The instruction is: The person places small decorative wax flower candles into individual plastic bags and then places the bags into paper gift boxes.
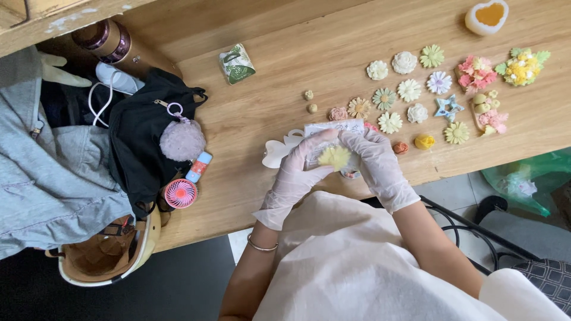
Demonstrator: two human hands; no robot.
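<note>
Fingertips of both gloved hands pinch a small pale yellow flower [334, 157], a soft-looking moulded piece held just above the front edge of the wooden table [250, 119]. The left hand [297, 172] cups it from the side with thumb and forefinger closed on its rim; the right hand [376, 163] curls over from the other side, its fingers narrow and pressed close to the same piece. Behind the flower, partly hidden by the hands, sits a white mould [333, 128], with a white petal-shaped piece [278, 151] lying just beside the left hand.

Judging from the grip, the flower looks delicate, and too firm a pinch could flatten its petals or tear one away. Held so near the table edge, it could also slip from the smooth gloves and drop onto the lap.

Further back, finished flowers [410, 89] in green, white, pink and yellow lie spread in rows, near enough that a careless sweep of the right wrist could knock them. To the left lie a black bag [140, 142] with a lilac pompom [182, 140], a small pink fan [180, 193] and a grey jacket [41, 172].
</note>
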